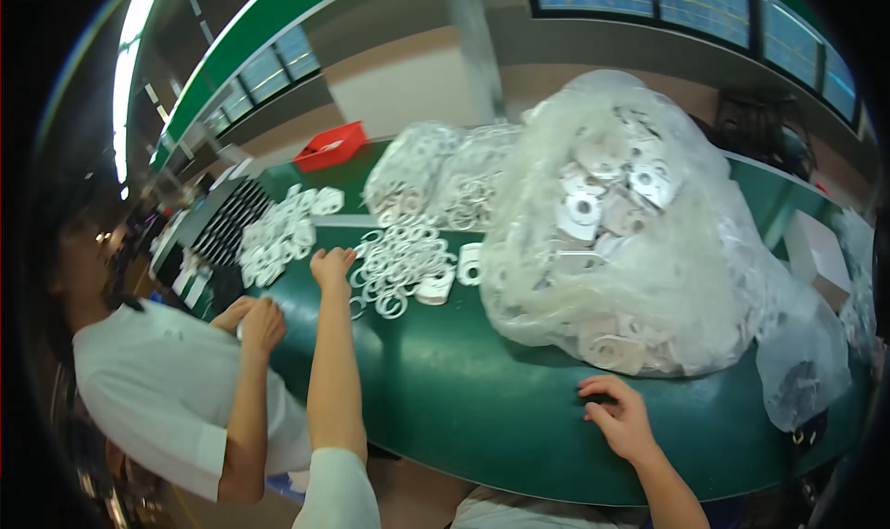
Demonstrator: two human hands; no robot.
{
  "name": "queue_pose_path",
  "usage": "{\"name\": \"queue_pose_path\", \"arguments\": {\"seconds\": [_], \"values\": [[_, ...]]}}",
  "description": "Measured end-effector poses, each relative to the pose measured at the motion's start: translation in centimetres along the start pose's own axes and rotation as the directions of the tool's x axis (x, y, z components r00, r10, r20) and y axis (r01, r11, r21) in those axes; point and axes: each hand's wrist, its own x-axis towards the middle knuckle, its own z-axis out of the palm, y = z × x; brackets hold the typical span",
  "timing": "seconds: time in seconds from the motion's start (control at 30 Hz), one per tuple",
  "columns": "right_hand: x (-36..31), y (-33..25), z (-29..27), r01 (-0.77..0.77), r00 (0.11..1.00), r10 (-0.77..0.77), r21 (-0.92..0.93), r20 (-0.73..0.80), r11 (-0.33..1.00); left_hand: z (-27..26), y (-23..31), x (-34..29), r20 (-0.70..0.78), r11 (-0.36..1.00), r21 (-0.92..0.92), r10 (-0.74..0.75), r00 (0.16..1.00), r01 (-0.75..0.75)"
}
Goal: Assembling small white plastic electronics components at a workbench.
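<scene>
A: In the head view, where is the left hand (332, 267)?

B: Stretched far forward over the green table (436, 390), at the near-left edge of a loose heap of white rings (400, 262). The fingers are curled inward and its back faces the camera, so I cannot tell whether they pinch a ring. The rings lie just beside and beyond the fingertips, to their right.

A: And the right hand (619, 416)?

B: Resting on the table near its front edge, fingers bent and slightly spread, holding nothing. Just beyond its fingertips sits the large clear plastic bag (640, 279), bulging with white flat parts.

A: Anything else around?

B: Two smaller bags of rings (445, 172) lie behind the heap, a second pile of white pieces (278, 237) to the left, a red bin (331, 145) farther back. A person in a white shirt (158, 390) works at the left, hands together at the table edge.
</scene>
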Motion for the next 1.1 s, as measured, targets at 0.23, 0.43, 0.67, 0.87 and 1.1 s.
{"name": "queue_pose_path", "arguments": {"seconds": [0.23,0.43,0.67,0.87,1.1], "values": [[-0.3,0.7,-0.6,-0.109,0.992,0.109,0.005,0.065,0.994,12.2,2.6,-22.4,0.704,0.748,0.068,0.432,0.563,-0.66],[-0.5,0.4,-0.6,-0.078,0.99,0.086,-0.079,0.115,0.994,20.8,0.1,-29.4,0.8,0.209,0.459,0.326,0.504,-0.863],[-0.8,-2.6,-2.0,0.152,0.988,-0.146,-0.394,0.047,0.906,21.7,-1.8,-25.3,0.824,0.334,0.298,0.383,0.418,-0.894],[-6.3,-7.2,-12.8,0.311,0.156,-0.842,-0.783,-0.517,0.539,14.6,4.7,-30.2,0.823,0.796,-0.112,0.41,0.393,-0.595],[-5.5,-3.6,-29.4,-0.372,0.716,-0.554,-0.904,-0.425,0.212,6.5,2.1,-36.9,0.998,0.949,0.059,-0.064,-0.005,-0.311]]}}
